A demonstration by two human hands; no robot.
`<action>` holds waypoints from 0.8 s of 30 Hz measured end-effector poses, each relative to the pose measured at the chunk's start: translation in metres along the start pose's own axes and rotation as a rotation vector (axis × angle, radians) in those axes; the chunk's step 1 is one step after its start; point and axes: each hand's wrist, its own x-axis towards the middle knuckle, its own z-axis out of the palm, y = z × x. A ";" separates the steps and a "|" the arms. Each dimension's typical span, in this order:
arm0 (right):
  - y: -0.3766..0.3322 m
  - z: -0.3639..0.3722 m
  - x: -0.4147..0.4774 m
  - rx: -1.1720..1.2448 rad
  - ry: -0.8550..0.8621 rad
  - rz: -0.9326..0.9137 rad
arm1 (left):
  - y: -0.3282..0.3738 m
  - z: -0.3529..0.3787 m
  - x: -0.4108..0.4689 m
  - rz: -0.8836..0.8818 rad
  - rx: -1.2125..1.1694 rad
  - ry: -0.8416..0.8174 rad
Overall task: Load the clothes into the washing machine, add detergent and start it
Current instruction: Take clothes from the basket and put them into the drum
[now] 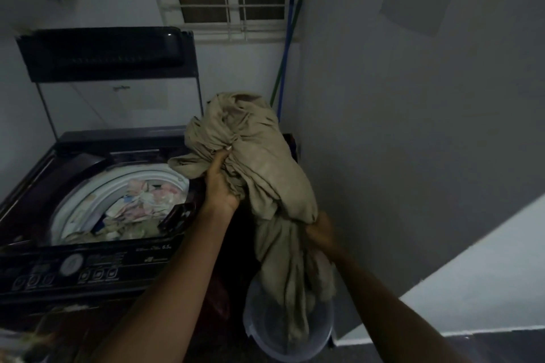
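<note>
1. Bucket: stands on the floor, just right of the washing machine. The lower tail of the cloth hangs into it
2. Right hand: fingers curled round a gathered fold low on the cloth, above the bucket
3. Left hand: higher up, clenched on a bunch at the cloth's middle, beside the machine's right edge
4. Cloth, appearance: one large beige piece, matte, heavily creased and bunched, held in the air between bucket and drum, with its bulk heaped above the left hand
5. Cloth, handling (judgement): soft and limp, bulky rather than heavy. Whether it is damp cannot be told. Loose ends will trail, so the bunched middle and the hanging tail are the sound places to hold, keeping the tail clear of the bucket rim
6. Washing machine: top loader, lid raised. Pale mixed clothes lie in the drum, and room appears to remain for the cloth
</note>
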 end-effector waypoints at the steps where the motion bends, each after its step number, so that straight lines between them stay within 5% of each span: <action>1: 0.002 -0.010 0.005 0.045 0.106 0.036 | 0.005 -0.010 0.003 0.020 0.015 0.009; 7: -0.053 -0.071 0.039 0.435 0.586 -0.034 | 0.015 -0.043 0.008 0.131 0.394 0.051; 13: -0.133 -0.025 0.046 0.394 0.374 -0.176 | -0.013 -0.001 -0.007 0.176 0.579 -0.121; 14: -0.128 -0.036 0.047 0.284 0.533 -0.197 | -0.013 0.004 -0.009 0.222 0.591 -0.106; 15: -0.123 -0.038 0.057 0.260 0.922 -0.149 | -0.012 0.006 -0.011 0.257 0.605 -0.105; 18: -0.133 -0.018 0.023 0.271 -0.308 0.006 | -0.003 0.006 -0.017 0.266 0.703 -0.159; 20: -0.119 -0.022 0.022 0.383 -0.175 0.092 | -0.001 0.005 -0.020 0.222 0.725 -0.259; 24: -0.131 -0.017 0.019 0.428 -0.314 0.029 | 0.000 0.010 -0.019 0.209 0.831 -0.318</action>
